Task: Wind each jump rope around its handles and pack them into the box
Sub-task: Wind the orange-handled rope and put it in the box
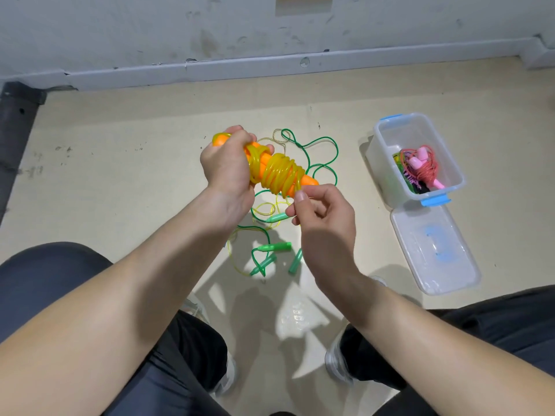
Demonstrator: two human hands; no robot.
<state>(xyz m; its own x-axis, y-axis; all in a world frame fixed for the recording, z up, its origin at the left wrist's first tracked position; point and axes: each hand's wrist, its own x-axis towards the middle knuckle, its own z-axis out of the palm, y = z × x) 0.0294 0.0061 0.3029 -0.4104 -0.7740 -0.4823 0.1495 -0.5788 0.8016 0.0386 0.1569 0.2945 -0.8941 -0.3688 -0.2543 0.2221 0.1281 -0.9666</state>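
Yellow rope (280,174) sits coiled round the orange handles (309,180) gripped in the left hand (223,166), while the right hand (321,217) pinches its last loop, which wants tucking tight under a coil. Beneath both hands lie four green handles (276,247); rightward, one box (387,136) and one lid (435,250).

That yellow rope (279,172) is looking like glossy, see-through plastic tubing, and the orange handles (310,181) are coming across as smooth plastic. The box (381,157) is looking like clear, slightly frosted plastic; the floor (120,175) is showing matt and scuffed.
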